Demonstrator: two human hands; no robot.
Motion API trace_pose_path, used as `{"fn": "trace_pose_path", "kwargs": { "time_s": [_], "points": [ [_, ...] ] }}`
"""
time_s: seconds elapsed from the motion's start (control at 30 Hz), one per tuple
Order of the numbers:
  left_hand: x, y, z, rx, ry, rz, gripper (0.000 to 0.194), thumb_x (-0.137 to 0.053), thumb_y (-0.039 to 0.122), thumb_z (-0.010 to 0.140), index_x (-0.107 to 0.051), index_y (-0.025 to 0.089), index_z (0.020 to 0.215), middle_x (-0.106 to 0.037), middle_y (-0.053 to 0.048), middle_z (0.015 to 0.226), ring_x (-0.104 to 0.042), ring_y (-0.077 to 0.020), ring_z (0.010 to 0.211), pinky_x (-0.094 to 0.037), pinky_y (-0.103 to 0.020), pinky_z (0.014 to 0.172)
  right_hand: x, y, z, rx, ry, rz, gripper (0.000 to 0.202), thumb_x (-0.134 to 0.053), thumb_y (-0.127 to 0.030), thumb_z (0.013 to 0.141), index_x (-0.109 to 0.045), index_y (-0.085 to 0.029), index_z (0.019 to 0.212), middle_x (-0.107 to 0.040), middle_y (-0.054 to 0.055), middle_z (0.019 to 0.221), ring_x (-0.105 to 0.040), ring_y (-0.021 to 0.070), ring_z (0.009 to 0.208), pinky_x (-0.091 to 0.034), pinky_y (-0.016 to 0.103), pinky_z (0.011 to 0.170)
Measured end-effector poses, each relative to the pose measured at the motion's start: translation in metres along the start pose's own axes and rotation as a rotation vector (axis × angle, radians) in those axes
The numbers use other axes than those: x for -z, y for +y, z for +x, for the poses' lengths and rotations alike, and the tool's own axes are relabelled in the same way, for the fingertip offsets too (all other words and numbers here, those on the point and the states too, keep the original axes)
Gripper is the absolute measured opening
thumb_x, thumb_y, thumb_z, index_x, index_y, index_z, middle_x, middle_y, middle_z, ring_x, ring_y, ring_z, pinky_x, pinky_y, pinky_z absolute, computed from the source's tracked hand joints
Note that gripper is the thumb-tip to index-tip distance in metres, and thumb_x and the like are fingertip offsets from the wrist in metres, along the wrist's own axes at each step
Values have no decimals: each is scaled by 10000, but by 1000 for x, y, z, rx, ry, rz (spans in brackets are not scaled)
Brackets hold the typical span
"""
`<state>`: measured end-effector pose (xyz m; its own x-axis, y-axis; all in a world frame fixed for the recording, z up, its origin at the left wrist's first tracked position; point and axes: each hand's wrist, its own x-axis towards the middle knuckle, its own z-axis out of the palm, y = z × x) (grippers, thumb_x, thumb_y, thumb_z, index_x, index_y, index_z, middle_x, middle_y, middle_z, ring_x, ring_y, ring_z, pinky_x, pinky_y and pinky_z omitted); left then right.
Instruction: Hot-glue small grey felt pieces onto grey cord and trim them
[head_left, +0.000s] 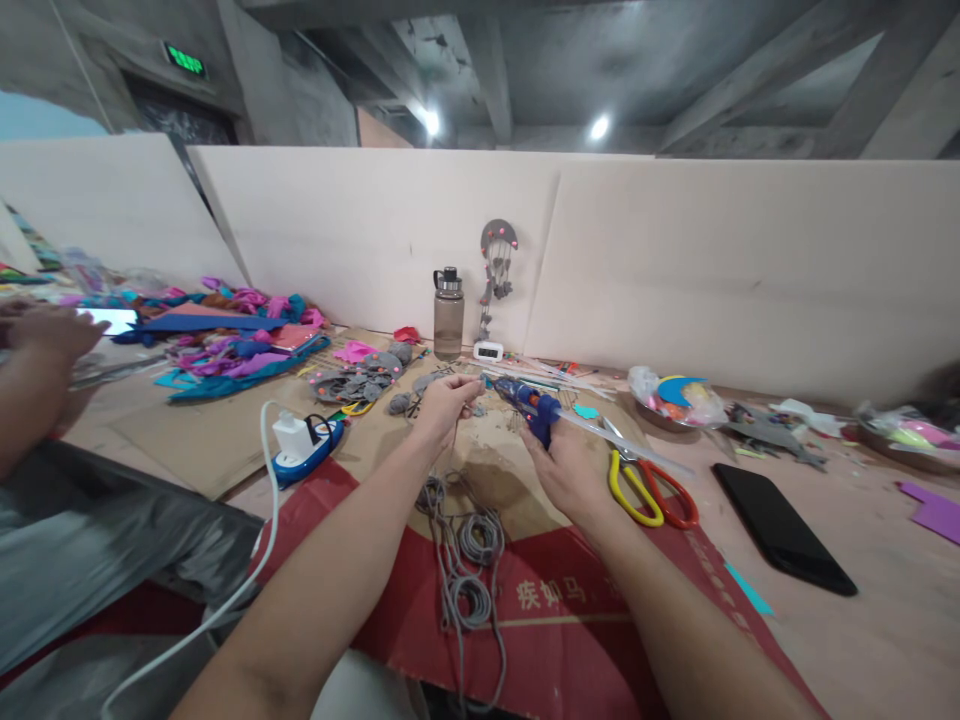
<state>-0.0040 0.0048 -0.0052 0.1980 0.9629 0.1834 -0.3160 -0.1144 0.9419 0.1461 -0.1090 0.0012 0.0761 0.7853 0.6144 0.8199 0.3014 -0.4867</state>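
My right hand [564,462] is wrapped round the handle of a blue hot glue gun [526,397], its nozzle pointing left. A long translucent glue stick [645,446] sticks out behind the gun. My left hand [445,408] is closed in a pinch right by the nozzle; a tiny bluish-grey bit shows at the fingertips, too small to name. Below my hands, coils of grey cord [474,570] lie on a red and brown cardboard sheet [547,650]. Scissors [651,488] with one yellow and one red handle rest right of my right hand.
A black phone [782,527] lies at right, near a bowl [671,410] of craft pieces. Behind stand a bottle [448,318] and a small clock [488,352]. A power strip [306,455] with a white cable is at left. Another person's hand [52,330] holds a lit phone.
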Motion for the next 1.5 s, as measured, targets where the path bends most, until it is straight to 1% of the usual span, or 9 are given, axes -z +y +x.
{"fn": "trace_pose_path", "kwargs": {
  "time_s": [0.13,0.37,0.57,0.7,0.8,0.93,1.1,1.27,1.5],
  "points": [
    [2,4,1,14,10,-53,290,-759,323,553,-614,120,700,-570,2,655,-404,-30,470,-238,-155,375,-1,3,0,-85,0,118,249,-496,-345,810,-572,-177,977,-652,95,869,-599,228,776,-450,334,700],
    [0,7,-2,-7,34,-21,264,-733,298,579,-597,133,734,-554,16,658,-397,-30,466,-238,-158,379,-10,37,8,-472,-112,570,238,-513,-391,765,-572,-173,843,-576,-3,578,-533,149,511,-434,271,546],
    [-2,2,-4,-178,31,202,187,-668,319,666,-593,157,722,-484,45,569,-394,-54,468,-276,-180,417,-13,66,9,-496,-285,-180,267,-539,-425,756,-586,-170,694,-638,127,729,-614,247,736,-433,331,656],
    [-6,5,-11,-302,46,432,170,-633,326,701,-625,157,709,-542,27,570,-439,-77,495,-336,-209,483,-10,59,6,-362,-84,-348,250,-533,-396,768,-572,-149,773,-607,215,936,-572,313,945,-410,411,798],
    [-11,7,-16,-430,72,606,130,-623,288,712,-650,162,721,-606,3,634,-498,-101,555,-386,-232,553,-14,40,8,-310,38,34,218,-502,-399,782,-504,-189,839,-606,123,900,-570,251,885,-427,395,793],
    [-16,4,-20,-587,37,716,69,-603,209,720,-660,176,742,-640,-16,724,-529,-114,612,-416,-245,615,-29,10,15,-450,4,770,353,-596,-441,711,-424,-226,932,-620,37,897,-595,178,831,-460,316,723],
    [-17,4,-22,-580,-11,660,108,-588,194,740,-679,192,798,-657,-33,765,-559,-138,676,-426,-259,665,-38,-10,24,-556,-77,1044,438,-684,-335,625,-381,-239,925,-512,-90,615,-514,102,543,-455,268,585],
    [-16,3,-20,-464,-9,549,113,-612,224,719,-692,180,787,-671,-38,766,-569,-143,676,-427,-254,660,-38,-7,28,-449,32,785,210,-556,-356,708,-442,-216,815,-432,-83,601,-394,86,491,-367,217,472],
    [-19,2,-20,-381,-47,496,157,-621,258,708,-697,158,802,-677,-41,750,-569,-138,665,-429,-243,636,-28,-3,28,-185,161,347,152,-467,-324,821,-511,-190,764,-534,-9,704,-461,135,644,-370,269,631]
  ]
}}
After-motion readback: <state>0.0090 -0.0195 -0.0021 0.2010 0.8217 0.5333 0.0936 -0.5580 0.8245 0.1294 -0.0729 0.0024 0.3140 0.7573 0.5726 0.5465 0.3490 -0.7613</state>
